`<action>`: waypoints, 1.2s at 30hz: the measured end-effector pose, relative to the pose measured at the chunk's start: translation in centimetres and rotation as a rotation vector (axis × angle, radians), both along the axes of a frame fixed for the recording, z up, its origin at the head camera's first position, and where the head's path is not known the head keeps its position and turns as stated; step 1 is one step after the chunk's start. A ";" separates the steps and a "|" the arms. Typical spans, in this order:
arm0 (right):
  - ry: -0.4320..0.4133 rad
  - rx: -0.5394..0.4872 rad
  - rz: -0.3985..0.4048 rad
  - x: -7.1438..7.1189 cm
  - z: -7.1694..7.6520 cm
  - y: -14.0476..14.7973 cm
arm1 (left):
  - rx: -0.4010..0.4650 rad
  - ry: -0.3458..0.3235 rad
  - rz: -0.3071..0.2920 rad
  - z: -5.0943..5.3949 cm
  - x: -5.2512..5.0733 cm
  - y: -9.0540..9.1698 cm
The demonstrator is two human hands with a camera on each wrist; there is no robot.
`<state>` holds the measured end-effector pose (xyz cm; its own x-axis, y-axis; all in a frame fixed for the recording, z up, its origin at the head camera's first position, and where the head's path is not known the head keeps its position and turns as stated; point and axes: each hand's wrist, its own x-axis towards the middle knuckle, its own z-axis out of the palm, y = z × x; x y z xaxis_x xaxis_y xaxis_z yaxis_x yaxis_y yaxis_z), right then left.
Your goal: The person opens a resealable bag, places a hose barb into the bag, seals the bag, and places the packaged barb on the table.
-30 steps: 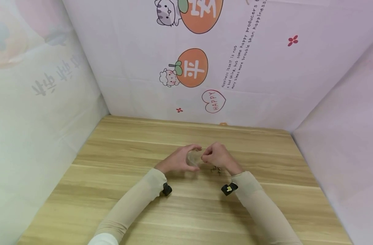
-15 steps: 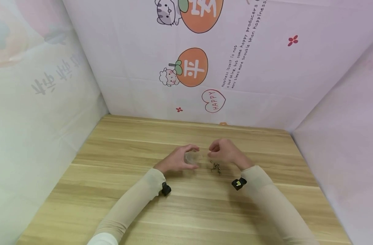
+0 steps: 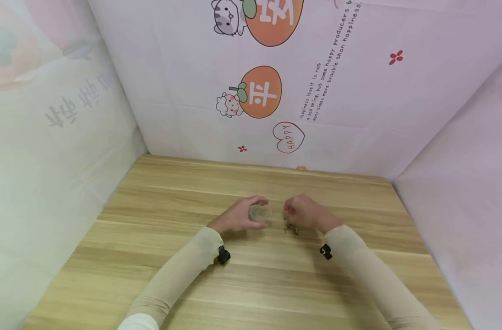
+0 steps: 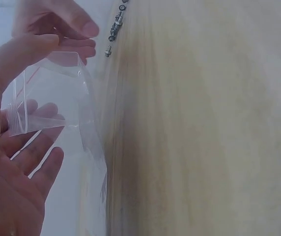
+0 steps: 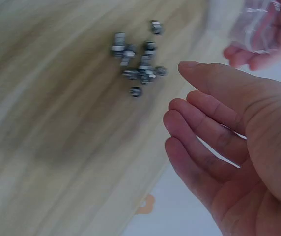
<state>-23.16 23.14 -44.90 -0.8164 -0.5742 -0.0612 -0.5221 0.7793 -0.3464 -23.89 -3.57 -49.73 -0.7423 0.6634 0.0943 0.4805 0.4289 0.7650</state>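
Beige sleeves (image 3: pixel 370 268) rise from the bottom of the head frame, a dark wrist camera (image 3: pixel 223 255) beside the left cuff; at mid-frame the left hand (image 3: pixel 239 214) grips a clear zip-lock bag (image 3: pixel 260 212), thumb and fingers curved about it and hiding its sides; only the left wrist view makes out the bag's zip strip and red line. The right hand (image 3: pixel 306 214) looks curled from the head, yet the right wrist view shows it holding nothing, fingers loosely bent, thumb apart; small metal fittings (image 3: pixel 292 228) lie just beside it on the wood-grain tabletop (image 3: pixel 251 284), a tiny cluster in the head view, separate though blurred pieces at upper centre of the right wrist view; behind, a printed white backdrop (image 3: pixel 346 142) fills the upper frame.
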 end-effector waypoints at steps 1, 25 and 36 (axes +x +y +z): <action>-0.004 0.019 0.001 0.0 -0.3 0.0 | -0.002 0.001 0.000 0.0 0.0 0.0; 0.042 0.013 0.016 -0.1 -2.8 -0.1 | 0.008 0.031 -0.011 -0.4 -0.4 -0.1; 0.041 0.010 0.002 0.0 -2.8 -0.2 | 0.002 0.039 -0.018 -0.2 -0.2 0.2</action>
